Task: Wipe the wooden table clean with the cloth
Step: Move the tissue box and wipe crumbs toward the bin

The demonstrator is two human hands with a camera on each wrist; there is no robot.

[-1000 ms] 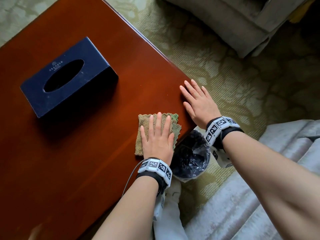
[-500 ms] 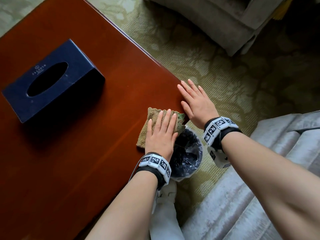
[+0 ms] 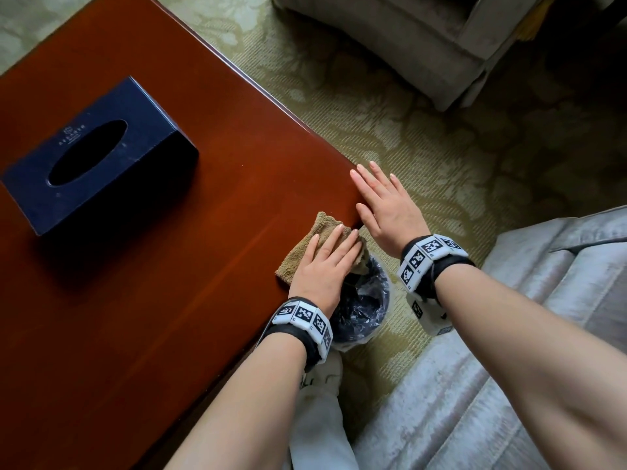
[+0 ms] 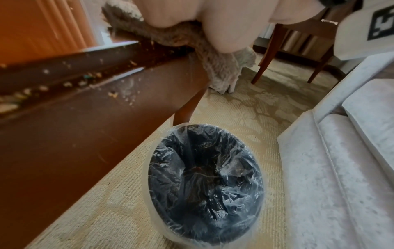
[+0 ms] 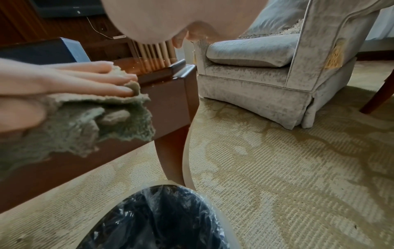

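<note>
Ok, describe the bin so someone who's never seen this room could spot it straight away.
Start at the polished red-brown wooden table and follow its near edge to the corner, where the left hand presses the olive-brown cloth. On the carpet right below stands a round dark bin, the only container with crinkly clear plastic lining.

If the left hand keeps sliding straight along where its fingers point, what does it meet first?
Likely the right hand. The left hand lies flat on the cloth at the table edge, fingers aimed up-right at the right hand's thumb side. Gap looks small; heights are unclear.
</note>
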